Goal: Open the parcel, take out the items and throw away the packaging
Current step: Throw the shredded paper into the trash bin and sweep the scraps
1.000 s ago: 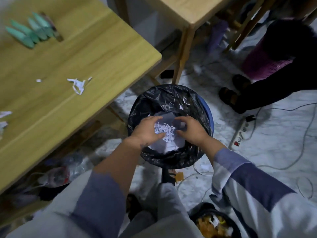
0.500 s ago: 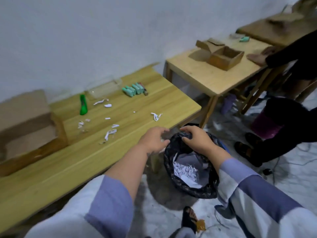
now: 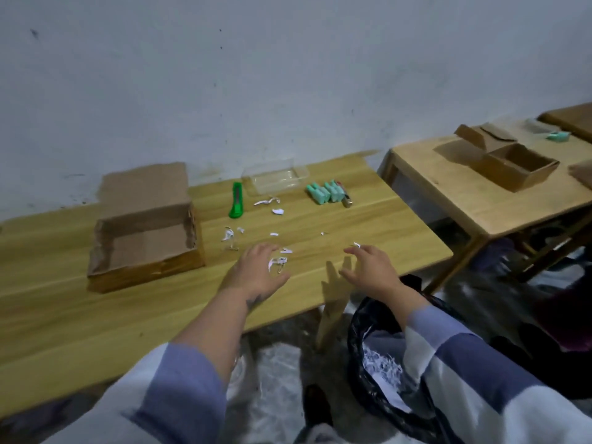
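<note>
Nearest the camera, a bin lined with a black bag (image 3: pixel 358 373) is seen on the floor at lower right, with shredded white paper and packaging (image 3: pixel 382 370) dumped inside. Just above it, both hands are held out over the front edge of the wooden table (image 3: pixel 96 315). The left hand (image 3: pixel 256 272) is spread loose with nothing gripped, right over a few white paper scraps (image 3: pixel 278 261). The right hand (image 3: pixel 371 267) is kept open too, fingers relaxed, nothing held, with one scrap just off its fingertips. Further back, more scraps are scattered mid-table. The opened cardboard parcel (image 3: pixel 147 232) is parked to the left, flap up against the wall. Behind the scraps, a green box cutter (image 3: pixel 236 200), a clear plastic tray (image 3: pixel 276 175) and the mint-green items (image 3: pixel 323 192) are lined up near the wall. Another table with a second open box (image 3: pixel 509 163) is spotted far right.
</note>
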A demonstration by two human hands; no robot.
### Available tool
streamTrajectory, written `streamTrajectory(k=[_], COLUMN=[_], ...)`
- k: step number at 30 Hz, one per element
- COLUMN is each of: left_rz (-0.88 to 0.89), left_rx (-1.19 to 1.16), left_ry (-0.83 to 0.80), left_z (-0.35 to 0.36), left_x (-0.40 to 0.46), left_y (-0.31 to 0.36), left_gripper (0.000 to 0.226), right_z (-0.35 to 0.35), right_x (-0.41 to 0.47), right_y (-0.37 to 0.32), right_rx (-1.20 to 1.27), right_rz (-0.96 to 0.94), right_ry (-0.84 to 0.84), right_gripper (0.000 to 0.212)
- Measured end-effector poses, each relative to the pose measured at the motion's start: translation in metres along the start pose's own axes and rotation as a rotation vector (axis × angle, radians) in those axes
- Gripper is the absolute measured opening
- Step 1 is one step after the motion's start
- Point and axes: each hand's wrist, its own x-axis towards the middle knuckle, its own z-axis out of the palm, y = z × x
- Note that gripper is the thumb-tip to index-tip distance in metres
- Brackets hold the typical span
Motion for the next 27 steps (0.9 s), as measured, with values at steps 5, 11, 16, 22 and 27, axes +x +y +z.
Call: streamTrajectory(k=[5, 11, 16, 22, 27], left_rz=[-0.190, -0.351, -0.341, -0.329, -0.311], left_rx=[0.090, 0.166, 0.220, 0.192, 0.194], left_ry=[0.004, 0.083, 0.206, 0.221, 0.228], left_z=[0.015, 0.039, 0.047, 0.044, 0.046], left_x=[0.015, 0.049, 0.076, 0.084, 0.086], left_y=[-0.021, -0.047, -0.059, -0.061, -0.064], left_gripper=[0.104, 0.133, 0.122, 0.105, 0.092], right_z=[0.027, 0.058, 0.070, 0.077, 0.080], right_x=[0.039, 0.094, 0.152, 0.214, 0.224], right_y=[0.010, -0.013, -0.055, -0.096, -0.104], right_rx=[-0.129, -0.244, -0.248, -0.217, -0.242], right_rz=[0.060, -0.168, -0.416, -0.601, -0.726], right_ry=[-0.134, -0.060, -0.009, -0.011, -0.012], right_gripper=[0.079, 0.098, 0.087, 0.087, 0.070])
